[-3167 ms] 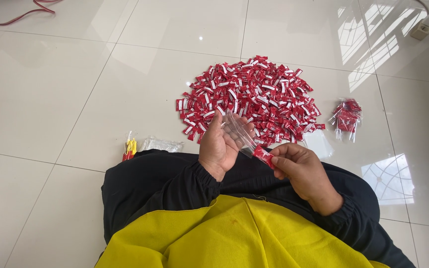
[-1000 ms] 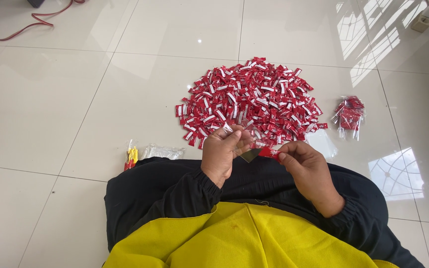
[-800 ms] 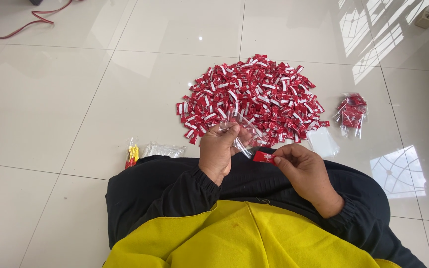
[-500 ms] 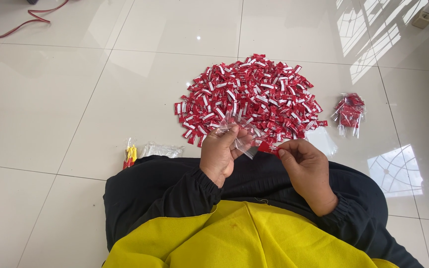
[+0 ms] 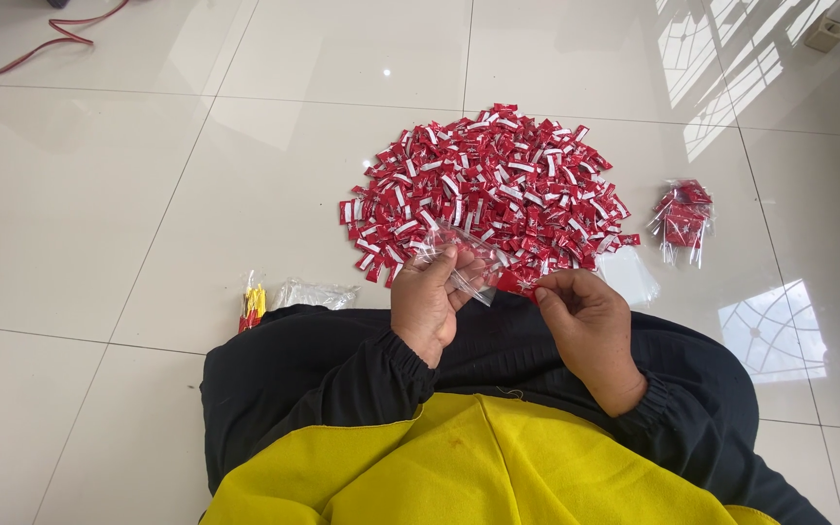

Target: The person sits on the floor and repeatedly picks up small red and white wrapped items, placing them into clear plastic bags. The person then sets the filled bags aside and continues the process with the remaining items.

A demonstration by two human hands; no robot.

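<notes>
In the middle of the frame my left hand point(image 5: 427, 309) holds a small clear plastic bag point(image 5: 456, 261), its fingers pressed together on the crinkled film. Just to its right, my right hand point(image 5: 587, 326) pinches one small red-and-white wrapped packet point(image 5: 515, 282) between thumb and fingertips, right at the bag's edge. Above both hands, a wide heap of the same red-and-white packets point(image 5: 493, 190) lies on the glossy white tiled floor point(image 5: 148, 194). A filled clear bag of packets point(image 5: 684, 219) sits at centre right, well apart. Empty clear bags point(image 5: 315, 292) and a yellow-and-red bundle point(image 5: 252, 306) lie at left, near my black sleeve. A red cable point(image 5: 41, 44) crosses the upper left corner.
</notes>
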